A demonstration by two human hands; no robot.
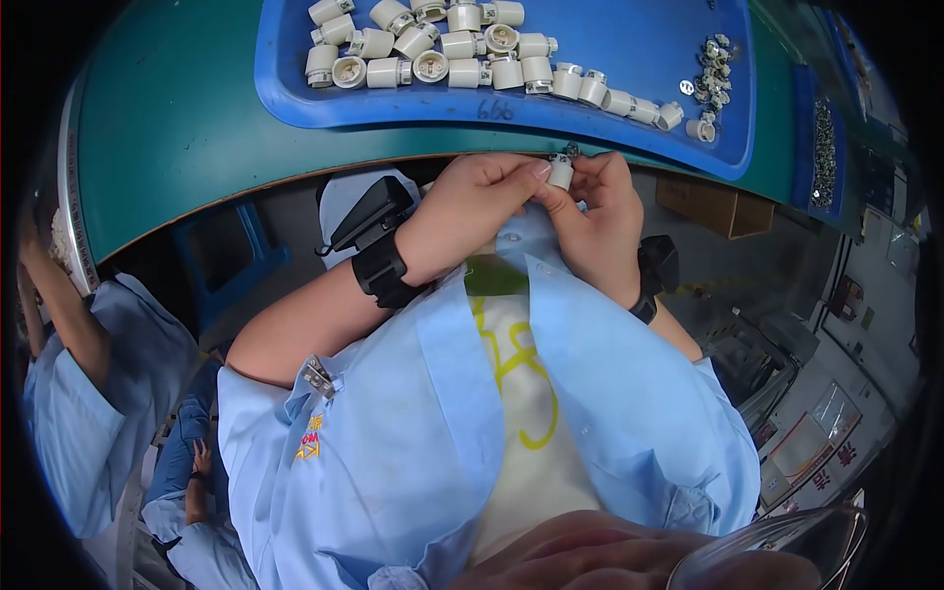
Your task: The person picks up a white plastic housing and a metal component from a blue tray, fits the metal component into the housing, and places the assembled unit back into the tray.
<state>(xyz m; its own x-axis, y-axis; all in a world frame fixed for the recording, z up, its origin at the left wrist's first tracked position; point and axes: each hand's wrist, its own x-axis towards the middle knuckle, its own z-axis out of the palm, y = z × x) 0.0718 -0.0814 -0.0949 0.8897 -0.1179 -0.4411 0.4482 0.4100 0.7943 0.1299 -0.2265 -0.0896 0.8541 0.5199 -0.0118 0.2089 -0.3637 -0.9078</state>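
A small white lamp holder is between my two hands, just in front of the table's near edge. My left hand pinches its side with thumb and forefinger. On the other side, the thumb of my right hand rests near its lower end while the bent forefinger is up by its top. A tiny metal piece shows at the top, next to the right fingertips; whether it is fixed to the holder I cannot tell. Beyond my hands, a blue tray carries several similar white lamp holders and a heap of small metal parts.
The tray lies on a green tabletop. At the right, a narrow blue bin contains small metal pieces. A cardboard box is below the table edge. Other people in blue shirts are at the left, near a blue stool.
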